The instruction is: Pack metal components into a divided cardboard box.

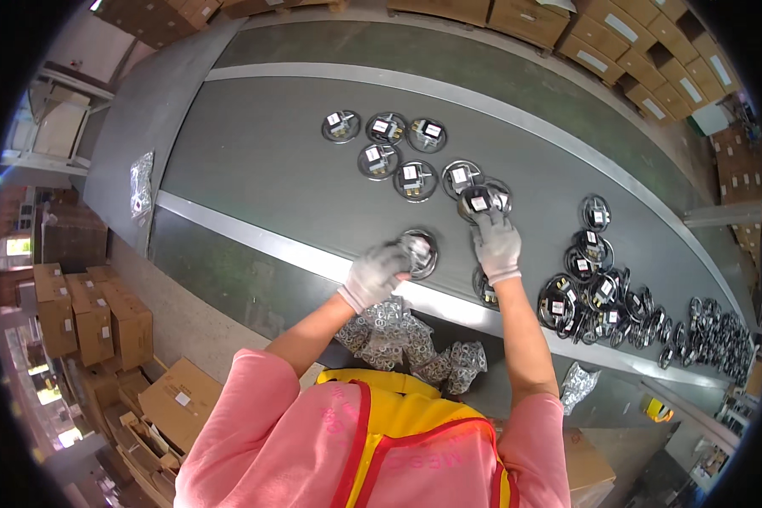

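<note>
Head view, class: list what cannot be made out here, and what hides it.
- Part under the left hand: the glove covers most of it.
- Round part at the right hand: grip hidden by fingers.
- Labels on the parts: too small.
- Pile of parts: blurred toward the fisheye rim.

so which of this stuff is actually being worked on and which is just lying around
In hand:
- left hand on round coiled part
- right hand on another coiled part
- laid-out row
- heap of parts

Lying about:
- cardboard boxes
- plastic bag
</note>
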Motion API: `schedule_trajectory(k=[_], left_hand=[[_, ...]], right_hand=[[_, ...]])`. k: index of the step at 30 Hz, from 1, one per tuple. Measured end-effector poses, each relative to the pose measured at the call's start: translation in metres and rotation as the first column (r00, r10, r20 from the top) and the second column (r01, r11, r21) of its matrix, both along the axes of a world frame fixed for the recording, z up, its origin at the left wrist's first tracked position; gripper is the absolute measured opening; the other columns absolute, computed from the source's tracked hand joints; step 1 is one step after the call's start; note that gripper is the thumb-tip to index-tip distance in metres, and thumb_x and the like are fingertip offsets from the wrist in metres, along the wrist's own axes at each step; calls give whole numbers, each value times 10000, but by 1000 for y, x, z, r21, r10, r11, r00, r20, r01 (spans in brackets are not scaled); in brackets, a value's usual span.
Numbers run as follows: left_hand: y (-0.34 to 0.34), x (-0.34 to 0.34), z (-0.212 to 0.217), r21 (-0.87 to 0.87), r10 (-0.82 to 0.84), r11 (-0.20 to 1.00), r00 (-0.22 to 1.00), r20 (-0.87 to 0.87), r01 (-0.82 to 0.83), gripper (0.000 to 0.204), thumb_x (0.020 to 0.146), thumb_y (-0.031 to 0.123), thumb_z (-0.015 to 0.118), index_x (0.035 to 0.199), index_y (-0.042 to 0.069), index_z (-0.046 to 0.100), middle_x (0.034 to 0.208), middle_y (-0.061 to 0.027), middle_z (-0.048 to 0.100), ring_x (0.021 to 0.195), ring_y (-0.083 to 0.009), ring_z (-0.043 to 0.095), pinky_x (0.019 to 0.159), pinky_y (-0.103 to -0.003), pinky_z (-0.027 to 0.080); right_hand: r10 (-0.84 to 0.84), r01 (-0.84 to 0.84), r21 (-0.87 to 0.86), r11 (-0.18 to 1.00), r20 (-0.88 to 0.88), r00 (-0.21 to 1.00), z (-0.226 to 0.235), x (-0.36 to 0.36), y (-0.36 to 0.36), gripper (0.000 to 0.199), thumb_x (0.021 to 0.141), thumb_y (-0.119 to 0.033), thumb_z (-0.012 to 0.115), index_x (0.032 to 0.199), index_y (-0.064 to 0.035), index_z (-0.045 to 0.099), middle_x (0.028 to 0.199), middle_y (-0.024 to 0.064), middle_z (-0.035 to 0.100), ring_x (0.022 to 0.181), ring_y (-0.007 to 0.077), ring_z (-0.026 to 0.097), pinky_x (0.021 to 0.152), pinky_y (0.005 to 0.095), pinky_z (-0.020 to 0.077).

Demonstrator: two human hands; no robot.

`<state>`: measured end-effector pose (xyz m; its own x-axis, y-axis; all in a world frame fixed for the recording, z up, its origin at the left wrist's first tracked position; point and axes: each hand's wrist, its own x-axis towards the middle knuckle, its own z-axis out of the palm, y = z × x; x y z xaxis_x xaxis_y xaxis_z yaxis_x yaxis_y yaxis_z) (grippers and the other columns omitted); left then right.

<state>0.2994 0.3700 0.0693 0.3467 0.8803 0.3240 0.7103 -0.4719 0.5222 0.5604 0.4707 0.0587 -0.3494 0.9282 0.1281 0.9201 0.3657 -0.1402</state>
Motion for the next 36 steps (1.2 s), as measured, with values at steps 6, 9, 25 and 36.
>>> schedule_trajectory(k=[6,9,25,36], left_hand=[[9,-15,0,55,-134,986,945,-298,157,325,667,252,741,966,161,654,1075,-35,594,1005,-310,575,828,-409,517],[8,-10,-8,87,-127,981,915,-383,173,254,673,255,723,897,162,649,1043,-25,591,963,-264,574,764,-382,529],[138,-7,24,-142,636,771,763,118,-621,197,847,132,611,1028,59,588,880,-176,666,681,-316,656,580,-438,515],[103,-113,8,-2,323,940,896,-304,-340,219,815,137,639,1024,103,585,994,-71,635,842,-277,657,686,-425,541]], right_hand=[[-382,453,82,888,-418,824,-5,23,31,254,879,-280,603,1043,-87,603,878,156,673,777,328,668,688,431,530],[-403,458,-108,882,-675,618,22,19,54,232,864,-215,617,1059,-91,635,933,160,685,845,332,661,747,400,519],[-108,62,-95,994,-615,781,0,-7,70,176,869,-137,640,1019,-47,627,955,108,667,797,205,627,707,314,502],[-75,100,42,994,-394,916,-19,4,53,277,812,-292,674,977,-69,677,739,158,642,672,312,639,596,407,506]])
